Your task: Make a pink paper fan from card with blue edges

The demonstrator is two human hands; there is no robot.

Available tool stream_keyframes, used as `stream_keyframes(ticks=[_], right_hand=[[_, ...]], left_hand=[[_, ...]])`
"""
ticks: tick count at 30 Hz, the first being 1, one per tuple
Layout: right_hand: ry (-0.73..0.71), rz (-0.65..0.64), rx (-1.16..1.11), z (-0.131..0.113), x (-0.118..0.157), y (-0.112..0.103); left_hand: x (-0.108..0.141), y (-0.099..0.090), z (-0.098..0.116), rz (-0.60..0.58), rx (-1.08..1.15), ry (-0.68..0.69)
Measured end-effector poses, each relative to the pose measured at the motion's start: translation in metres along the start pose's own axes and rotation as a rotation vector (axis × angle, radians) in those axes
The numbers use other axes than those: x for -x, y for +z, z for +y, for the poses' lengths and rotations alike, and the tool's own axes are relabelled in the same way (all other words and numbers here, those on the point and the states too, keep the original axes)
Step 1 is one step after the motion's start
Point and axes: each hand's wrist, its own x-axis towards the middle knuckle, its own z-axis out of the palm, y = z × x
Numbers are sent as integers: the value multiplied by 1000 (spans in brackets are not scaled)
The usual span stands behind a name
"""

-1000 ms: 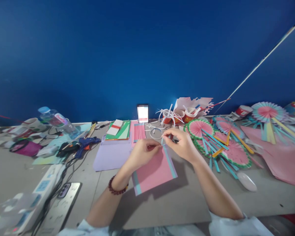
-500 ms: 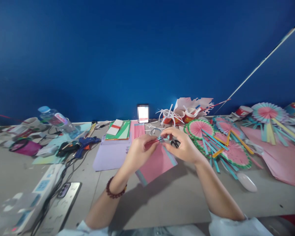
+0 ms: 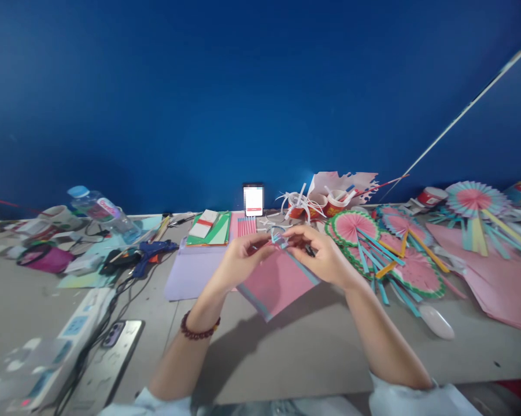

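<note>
Both hands work at the far edge of a pink sheet of paper (image 3: 280,286) with blue-green borders, held above the table. My left hand (image 3: 245,257) pinches the paper's left part near that edge, where narrow pleats seem to be gathered. My right hand (image 3: 314,254) pinches the same edge from the right, thumb and fingertips close to the left ones. The exact folds between the fingertips are small and partly hidden. Behind the right fingers a black scissors handle (image 3: 310,251) shows in part. The paper's near corner hangs toward me.
Finished paper fans (image 3: 355,228) and strips lie on the right, beside a white spoon-like piece (image 3: 436,322). Lilac paper (image 3: 195,271) and green sheets (image 3: 221,231) lie left of the hands. A lit phone (image 3: 254,200) leans on the wall; a power strip (image 3: 71,346) is at left.
The pink sheet has turned, so its near corner now points more toward me and right. My left hand has shifted slightly left and up, with the fingertips still together at the paper.
</note>
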Motion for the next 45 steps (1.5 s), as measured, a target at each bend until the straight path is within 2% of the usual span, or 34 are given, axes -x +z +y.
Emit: stream_keyframes(ticks=[3, 8, 21, 29, 34, 40, 45], right_hand=[[11, -20, -58, -1, 1, 0], [44, -28, -132, -1, 0, 1], [69, -30, -258, 1, 0, 4], [22, 11, -222, 1, -1, 10], [-34, 117, -30, 1, -2, 14], [-294, 266, 280, 3, -4, 14], [-378, 320, 342, 4, -4, 15]], left_hand=[[-1, -1, -4, -26, 101, -42], [-2, 1, -9, 46, 157, -32], [0, 4, -8, 101, 92, 3], [-1, 8, -8, 210, 16, 102], [3, 11, -8, 218, -127, 161], [9, 14, -9, 242, -392, 280], [11, 16, -8, 230, -358, 271]])
